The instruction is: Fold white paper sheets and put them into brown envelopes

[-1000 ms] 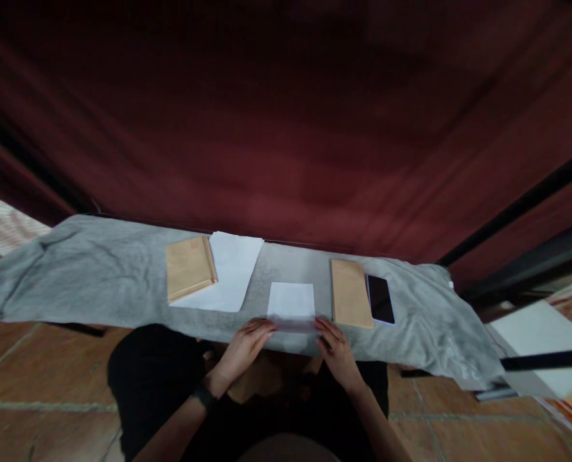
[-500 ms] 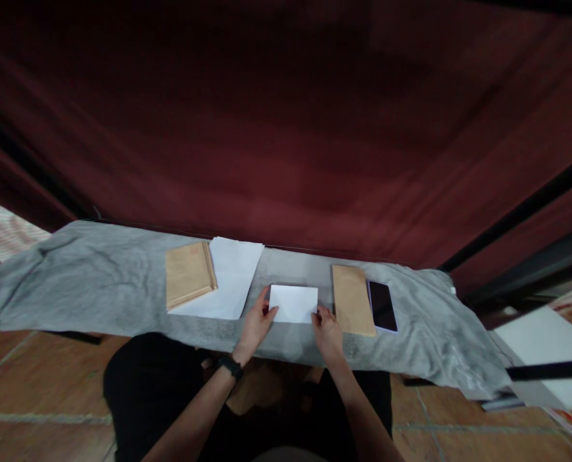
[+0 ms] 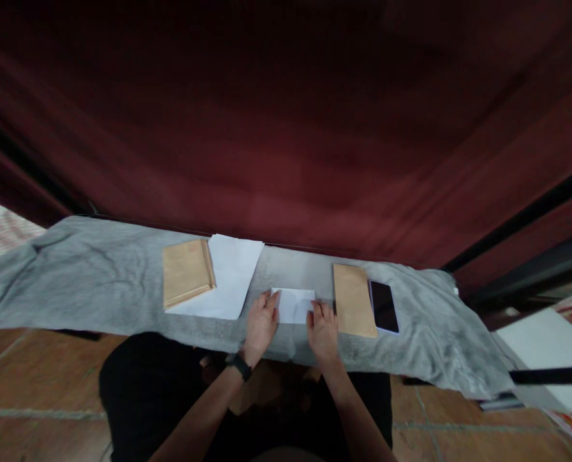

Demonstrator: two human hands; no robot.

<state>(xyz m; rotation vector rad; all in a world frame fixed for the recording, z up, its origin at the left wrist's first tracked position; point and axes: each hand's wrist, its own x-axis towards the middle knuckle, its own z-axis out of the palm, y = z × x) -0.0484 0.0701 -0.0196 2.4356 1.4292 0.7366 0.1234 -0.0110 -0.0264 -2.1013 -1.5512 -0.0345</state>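
Observation:
A small white sheet of folded paper (image 3: 295, 307) lies in front of me on the grey cloth. My left hand (image 3: 261, 321) closes on its left edge, with thumb and fingers at the upper left corner. At the right edge my right hand (image 3: 322, 324) grips it, its fingertips partly hidden. A brighter strip runs along the paper's far edge. Just right of my right hand lies a brown envelope (image 3: 354, 300). To the left of my left hand is a stack of larger white sheets (image 3: 235, 273).
A pile of brown envelopes (image 3: 185, 273) rests on the left part of the white sheets. A dark-screened phone (image 3: 384, 307) lies beside the right envelope. The cloth-covered bench (image 3: 117, 276) runs along a dark red fabric wall (image 3: 286, 160).
Both hands have shifted their hold, with the fingers now further over the paper's sides. The paper's near part looks greyer, and a bright strip shows along its far edge.

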